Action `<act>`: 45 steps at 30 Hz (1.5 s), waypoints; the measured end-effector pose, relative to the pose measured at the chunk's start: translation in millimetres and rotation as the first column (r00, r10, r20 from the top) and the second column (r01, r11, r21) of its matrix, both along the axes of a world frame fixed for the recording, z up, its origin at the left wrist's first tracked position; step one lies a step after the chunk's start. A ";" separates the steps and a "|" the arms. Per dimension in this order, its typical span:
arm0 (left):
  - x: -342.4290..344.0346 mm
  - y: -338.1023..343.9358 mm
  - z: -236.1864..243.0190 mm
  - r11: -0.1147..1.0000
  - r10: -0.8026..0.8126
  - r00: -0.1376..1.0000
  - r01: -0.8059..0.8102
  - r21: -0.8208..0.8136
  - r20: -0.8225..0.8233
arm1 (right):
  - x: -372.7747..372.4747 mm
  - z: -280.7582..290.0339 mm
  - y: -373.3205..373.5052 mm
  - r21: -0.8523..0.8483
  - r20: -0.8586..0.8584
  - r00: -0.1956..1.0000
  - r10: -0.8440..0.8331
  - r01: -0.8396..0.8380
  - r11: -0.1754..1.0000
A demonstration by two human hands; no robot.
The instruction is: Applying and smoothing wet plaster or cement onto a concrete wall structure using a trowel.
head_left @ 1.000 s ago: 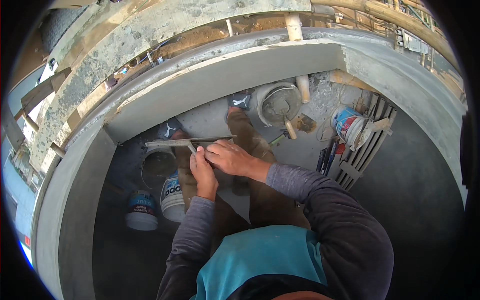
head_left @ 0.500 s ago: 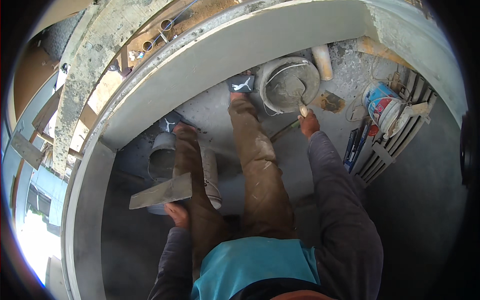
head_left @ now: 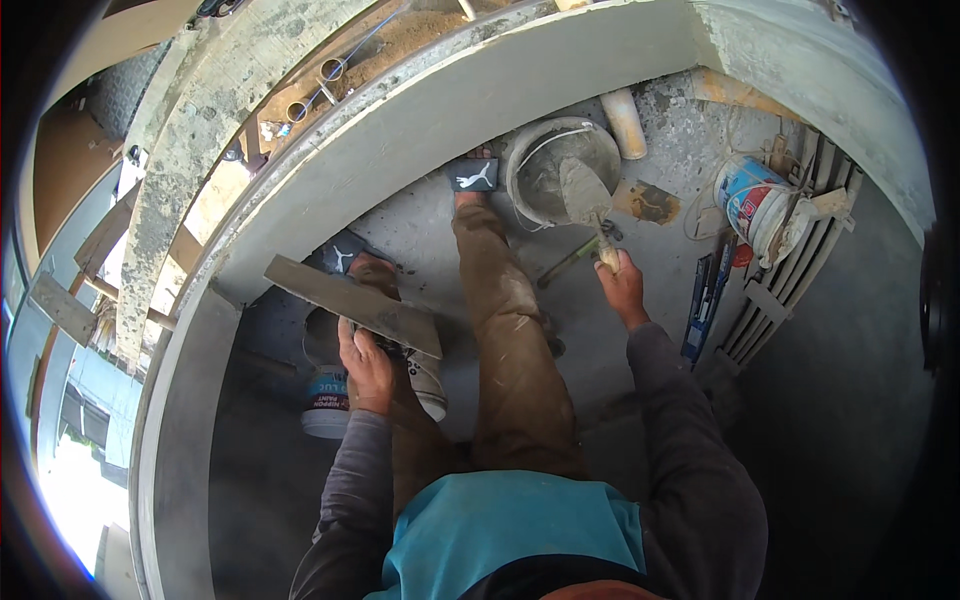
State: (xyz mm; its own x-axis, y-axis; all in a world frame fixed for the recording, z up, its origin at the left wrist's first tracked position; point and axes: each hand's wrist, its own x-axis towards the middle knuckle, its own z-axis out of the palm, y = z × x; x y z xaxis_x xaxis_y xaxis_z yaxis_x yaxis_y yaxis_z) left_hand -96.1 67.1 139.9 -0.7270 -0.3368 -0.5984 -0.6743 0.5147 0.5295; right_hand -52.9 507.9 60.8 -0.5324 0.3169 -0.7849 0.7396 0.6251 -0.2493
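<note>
- Inside the curved grey wall [head_left: 450, 120], the floor [head_left: 420, 217] carries a bucket [head_left: 514, 178] of grey mix [head_left: 545, 180], ahead and right of the person.
- A flat rectangular float [head_left: 352, 308] slants above the left leg [head_left: 420, 440], well apart from the bucket.
- The trowel [head_left: 584, 195], its blade coated grey, lies over the bucket's near right rim; the step looks like lifting mix out, and the next move calls for a level blade and a float turned face-up.
- The left hand [head_left: 367, 372] grips the float from the near side, its handle mostly hidden, forearm pointing forward.
- The right hand [head_left: 625, 292] is closed round the trowel's handle, arm stretched forward, blade pointing away from the body.
</note>
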 end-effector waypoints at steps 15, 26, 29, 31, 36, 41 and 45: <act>-55.6 -14.7 -46.1 -0.133 0.269 0.871 -0.389 0.912 0.411 | -139.6 42.9 -177.7 0.060 -0.789 0.505 0.351 -0.505 0.861; -74.7 -67.4 4.3 0.152 0.529 0.691 -0.649 0.746 0.493 | -178.9 45.2 -174.2 0.262 -0.796 0.283 0.535 -0.635 0.726; -75.8 -94.1 10.6 0.115 0.567 0.654 -0.664 0.739 0.500 | -195.9 80.1 -190.4 0.163 -0.772 0.334 0.540 -0.719 0.676; -79.6 -110.8 25.7 0.189 0.549 0.660 -0.696 0.692 0.514 | -215.2 104.5 -209.4 0.115 -0.773 0.309 0.554 -0.791 0.601; -51.7 -139.3 24.1 0.093 0.560 0.606 -0.724 0.684 0.565 | -245.0 106.4 -255.9 0.245 -0.795 0.150 0.587 -0.807 0.538; -34.0 -150.5 21.7 0.207 0.612 0.700 -0.590 0.781 0.367 | -272.2 112.3 -304.1 0.398 -0.679 -0.017 0.734 -0.848 0.349; -29.1 -160.4 25.2 0.146 0.620 0.685 -0.579 0.802 0.382 | -286.5 102.4 -326.8 0.430 -0.661 -0.062 0.748 -0.848 0.310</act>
